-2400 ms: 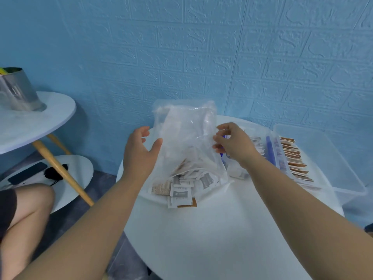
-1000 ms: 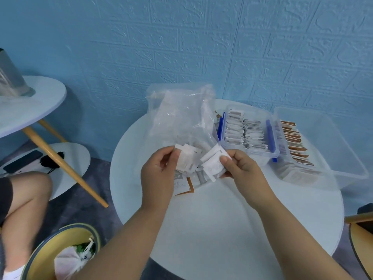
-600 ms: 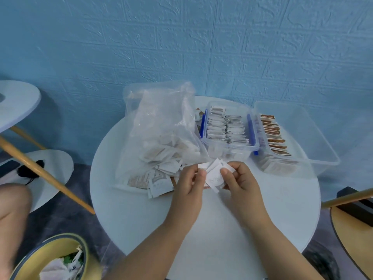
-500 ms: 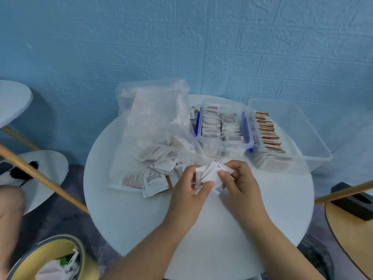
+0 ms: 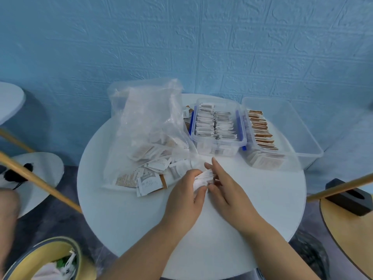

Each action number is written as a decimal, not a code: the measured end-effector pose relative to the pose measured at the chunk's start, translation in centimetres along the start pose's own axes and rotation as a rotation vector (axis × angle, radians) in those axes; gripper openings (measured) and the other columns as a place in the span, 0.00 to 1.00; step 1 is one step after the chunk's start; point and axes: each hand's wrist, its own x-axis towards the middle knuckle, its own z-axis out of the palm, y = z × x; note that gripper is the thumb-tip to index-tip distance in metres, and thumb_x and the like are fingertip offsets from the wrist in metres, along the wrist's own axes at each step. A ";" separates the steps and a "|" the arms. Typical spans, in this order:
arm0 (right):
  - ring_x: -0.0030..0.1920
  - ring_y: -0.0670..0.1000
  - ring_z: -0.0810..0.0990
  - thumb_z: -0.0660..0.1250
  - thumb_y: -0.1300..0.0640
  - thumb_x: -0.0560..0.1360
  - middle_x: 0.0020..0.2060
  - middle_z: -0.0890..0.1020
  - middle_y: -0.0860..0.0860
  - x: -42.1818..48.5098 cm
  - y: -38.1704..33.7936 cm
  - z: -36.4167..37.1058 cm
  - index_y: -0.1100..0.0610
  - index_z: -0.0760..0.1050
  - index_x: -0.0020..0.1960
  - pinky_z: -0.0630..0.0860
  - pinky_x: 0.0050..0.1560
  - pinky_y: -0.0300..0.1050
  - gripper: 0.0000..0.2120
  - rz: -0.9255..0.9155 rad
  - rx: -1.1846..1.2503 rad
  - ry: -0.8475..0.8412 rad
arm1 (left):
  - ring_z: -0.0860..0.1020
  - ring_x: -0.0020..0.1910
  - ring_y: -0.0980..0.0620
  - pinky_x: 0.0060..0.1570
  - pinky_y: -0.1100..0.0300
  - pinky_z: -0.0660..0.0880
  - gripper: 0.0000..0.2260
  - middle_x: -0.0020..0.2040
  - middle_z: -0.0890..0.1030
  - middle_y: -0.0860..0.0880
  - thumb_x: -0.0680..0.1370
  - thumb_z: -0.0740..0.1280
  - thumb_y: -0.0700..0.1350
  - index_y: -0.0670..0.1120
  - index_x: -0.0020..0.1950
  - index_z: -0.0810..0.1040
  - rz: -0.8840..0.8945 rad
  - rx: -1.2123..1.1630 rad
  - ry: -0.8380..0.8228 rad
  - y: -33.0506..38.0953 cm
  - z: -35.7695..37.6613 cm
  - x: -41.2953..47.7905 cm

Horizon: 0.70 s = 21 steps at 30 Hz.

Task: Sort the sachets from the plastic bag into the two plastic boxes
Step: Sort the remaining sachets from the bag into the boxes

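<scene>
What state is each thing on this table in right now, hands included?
plastic bag, open, sachets spilling from its mouth.
blue-clipped box, lidless, nearly full of white sachets.
larger clear box, lidless, brown sachets along its left side.
white sachet stack, held between both hands.
left hand, grips the stack.
right hand, pinches the stack too.

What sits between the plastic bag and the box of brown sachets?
In the head view, the blue-clipped box packed with white sachets stands between the plastic bag and the box of brown sachets.
</scene>
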 end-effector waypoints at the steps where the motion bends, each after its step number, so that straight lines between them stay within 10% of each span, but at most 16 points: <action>1: 0.64 0.34 0.66 0.56 0.54 0.77 0.65 0.64 0.34 0.0 0.0 0.0 0.40 0.49 0.71 0.62 0.62 0.26 0.27 -0.014 0.010 0.013 | 0.75 0.53 0.55 0.48 0.65 0.69 0.13 0.54 0.77 0.53 0.78 0.63 0.44 0.48 0.62 0.70 0.010 0.003 -0.006 0.0 0.0 0.0; 12: 0.45 0.40 0.76 0.63 0.56 0.74 0.45 0.78 0.39 0.0 0.1 0.0 0.49 0.76 0.56 0.71 0.45 0.30 0.12 -0.034 -0.037 0.207 | 0.75 0.51 0.55 0.50 0.65 0.71 0.13 0.53 0.76 0.54 0.76 0.66 0.44 0.50 0.60 0.70 -0.016 -0.017 0.065 -0.1 -0.1 -0.2; 21: 0.51 0.36 0.71 0.57 0.52 0.78 0.53 0.76 0.40 0.1 -0.2 0.2 0.45 0.63 0.70 0.63 0.54 0.24 0.20 -0.085 -0.188 0.048 | 0.72 0.57 0.48 0.53 0.65 0.65 0.16 0.58 0.76 0.46 0.77 0.64 0.41 0.44 0.65 0.69 0.061 0.188 0.044 -0.3 0.4 -0.4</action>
